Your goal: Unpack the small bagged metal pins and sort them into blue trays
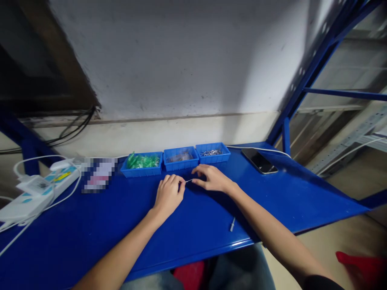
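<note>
Pinching one end of the thin pin [189,181] near the bins [181,164], the left hand [169,192] has something likely light, stiff and slippery, best held by its ends, while the right hand [212,179], fingers apart, may or may not grip it, and no writing is clear enough to read.

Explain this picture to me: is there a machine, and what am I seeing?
There is no robot: these are a person's bare left hand and right hand. The one picture comes from a camera worn on the head, looking forward and down. On the blue table stand three bins: the left bin holds green pieces, the middle bin translucent pieces, the right bin metal pieces. A phone lies at right, a white power strip at left, and a small grey part near the front edge. The left fingers pinch a slender piece reaching toward the right hand; it's too small to identify.
</note>
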A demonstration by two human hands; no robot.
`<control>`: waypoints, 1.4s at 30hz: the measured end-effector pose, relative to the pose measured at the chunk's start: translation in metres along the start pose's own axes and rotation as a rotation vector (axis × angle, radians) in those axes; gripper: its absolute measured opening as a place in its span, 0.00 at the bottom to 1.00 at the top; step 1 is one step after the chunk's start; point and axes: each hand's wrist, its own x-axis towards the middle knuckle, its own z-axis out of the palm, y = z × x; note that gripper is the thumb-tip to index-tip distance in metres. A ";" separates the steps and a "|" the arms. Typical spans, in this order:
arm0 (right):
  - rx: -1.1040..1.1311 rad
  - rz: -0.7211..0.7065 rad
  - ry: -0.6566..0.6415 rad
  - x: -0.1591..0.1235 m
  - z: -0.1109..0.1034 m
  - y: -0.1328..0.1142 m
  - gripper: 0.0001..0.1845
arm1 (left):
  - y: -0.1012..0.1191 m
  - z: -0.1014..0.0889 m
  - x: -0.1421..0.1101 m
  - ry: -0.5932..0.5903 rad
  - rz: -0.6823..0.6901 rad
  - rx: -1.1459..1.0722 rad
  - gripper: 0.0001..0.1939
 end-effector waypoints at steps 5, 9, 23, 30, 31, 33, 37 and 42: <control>-0.082 -0.073 -0.070 0.003 0.008 -0.014 0.08 | -0.005 0.001 0.001 0.012 -0.041 -0.074 0.09; -0.144 -0.043 -0.126 0.006 0.014 -0.012 0.08 | -0.006 0.003 0.001 0.041 -0.059 -0.099 0.08; 0.000 0.059 -0.064 0.004 0.022 0.004 0.07 | 0.106 0.004 -0.052 -0.409 0.958 -0.155 0.24; 0.053 0.092 -0.015 0.005 0.026 0.006 0.07 | 0.034 0.000 -0.036 -0.387 0.461 -0.079 0.27; 0.067 0.089 -0.006 0.005 0.027 0.005 0.07 | 0.026 0.001 -0.031 -0.345 0.395 -0.063 0.25; 0.101 0.086 0.009 0.006 0.029 0.002 0.07 | 0.012 0.002 -0.021 -0.261 0.314 -0.082 0.20; 0.158 0.103 0.024 0.006 0.028 -0.004 0.10 | -0.004 -0.002 -0.007 -0.003 0.135 -0.269 0.15; 0.191 0.064 -0.014 0.008 0.025 -0.017 0.14 | -0.022 -0.016 -0.004 0.197 0.055 -0.325 0.13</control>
